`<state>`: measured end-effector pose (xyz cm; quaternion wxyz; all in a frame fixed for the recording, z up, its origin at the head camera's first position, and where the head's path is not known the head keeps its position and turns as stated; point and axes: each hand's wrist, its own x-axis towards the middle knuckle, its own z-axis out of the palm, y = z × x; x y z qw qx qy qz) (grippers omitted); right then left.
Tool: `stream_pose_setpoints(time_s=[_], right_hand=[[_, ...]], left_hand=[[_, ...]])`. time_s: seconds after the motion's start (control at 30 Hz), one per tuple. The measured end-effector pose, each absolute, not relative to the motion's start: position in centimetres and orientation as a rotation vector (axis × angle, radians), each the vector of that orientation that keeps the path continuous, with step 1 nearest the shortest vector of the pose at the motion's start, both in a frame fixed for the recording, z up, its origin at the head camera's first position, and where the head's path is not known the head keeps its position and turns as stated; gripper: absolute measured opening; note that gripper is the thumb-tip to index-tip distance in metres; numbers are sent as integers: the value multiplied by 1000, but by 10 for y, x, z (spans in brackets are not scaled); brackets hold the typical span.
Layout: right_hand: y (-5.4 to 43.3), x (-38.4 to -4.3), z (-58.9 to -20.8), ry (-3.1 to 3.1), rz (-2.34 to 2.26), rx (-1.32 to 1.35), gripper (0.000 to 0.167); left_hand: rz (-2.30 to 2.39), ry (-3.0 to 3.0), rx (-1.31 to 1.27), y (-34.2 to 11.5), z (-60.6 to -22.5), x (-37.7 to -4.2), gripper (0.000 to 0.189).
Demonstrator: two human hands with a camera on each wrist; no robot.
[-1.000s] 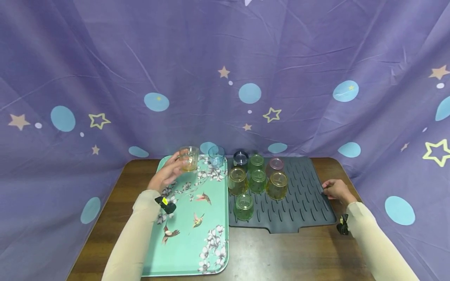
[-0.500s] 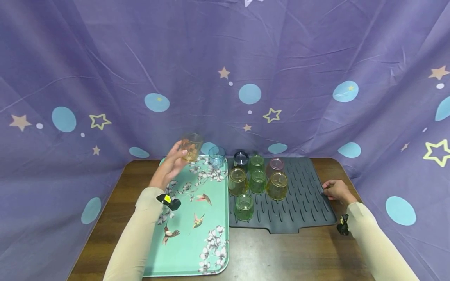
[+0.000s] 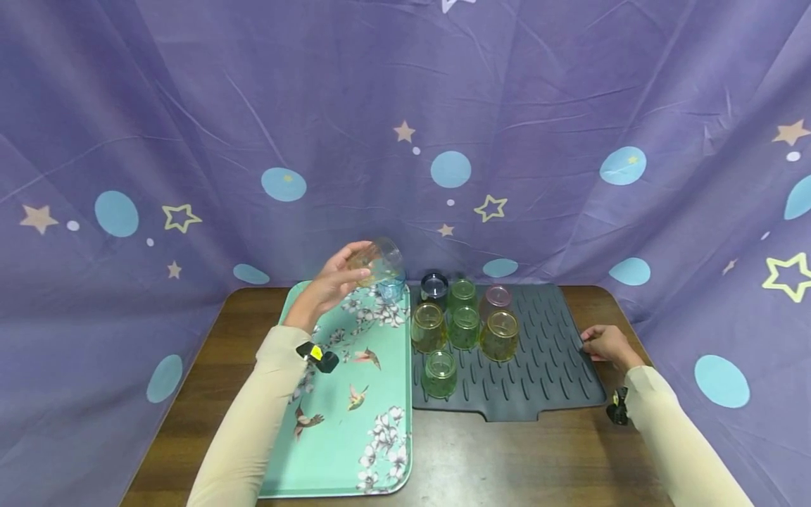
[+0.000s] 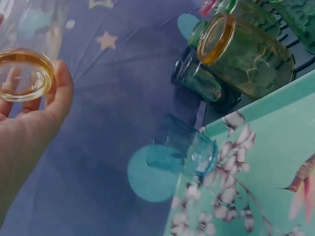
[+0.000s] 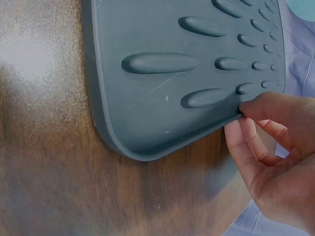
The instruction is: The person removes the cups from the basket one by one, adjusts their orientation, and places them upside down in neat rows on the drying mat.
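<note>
My left hand [image 3: 338, 276] grips a clear drinking glass [image 3: 384, 256] with a yellowish base, raised over the far end of the mint tray [image 3: 336, 458]. The glass is tilted, its mouth toward the upper right. In the left wrist view, its amber base [image 4: 27, 73] shows against the curled fingers. Behind and below it, partly hidden in the head view, a blue glass [image 4: 184, 147] stands upright on the tray. My right hand [image 3: 610, 343] pinches the right edge of a dark grey drying mat [image 3: 557, 380], thumb on top and fingers under the rim.
Several glasses stand upside down on the mat's left part: a dark blue one [image 3: 434, 290], a pink one [image 3: 497, 299], green ones [image 3: 440, 377] and amber ones [image 3: 500, 338]. Wooden table [image 3: 469, 458] shows in front. A purple curtain [image 3: 355, 105] hangs directly behind.
My left hand has lifted the yellowish glass from the tray, moved it right and tipped it over toward the right. My right hand and the glasses on the mat have not moved.
</note>
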<state>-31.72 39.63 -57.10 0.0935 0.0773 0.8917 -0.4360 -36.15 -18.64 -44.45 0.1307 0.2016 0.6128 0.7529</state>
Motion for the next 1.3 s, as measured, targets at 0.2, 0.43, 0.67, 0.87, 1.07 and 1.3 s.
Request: stream_pose_setpoints(time_s=[0.2, 0.43, 0.67, 0.87, 1.07, 1.3], right_hand=[[396, -316, -570, 2654, -1280, 232, 27], [395, -316, -569, 2644, -1289, 233, 29], [394, -317, -568, 2631, -1275, 255, 29], [395, -318, -569, 2620, -1282, 265, 30], [394, -317, -569, 2619, -1314, 247, 32], [393, -315, -568, 2615, -1316, 243, 33]], left_hand=[[1847, 2088, 734, -156, -427, -355, 60], [1479, 2310, 889, -114, -412, -347, 59], [1196, 2423, 1028, -78, -406, -343, 59], [937, 2459, 1157, -48, -403, -336, 58], [593, 2503, 1236, -16, -403, -324, 56], [254, 2524, 1264, 16, -408, -315, 57]])
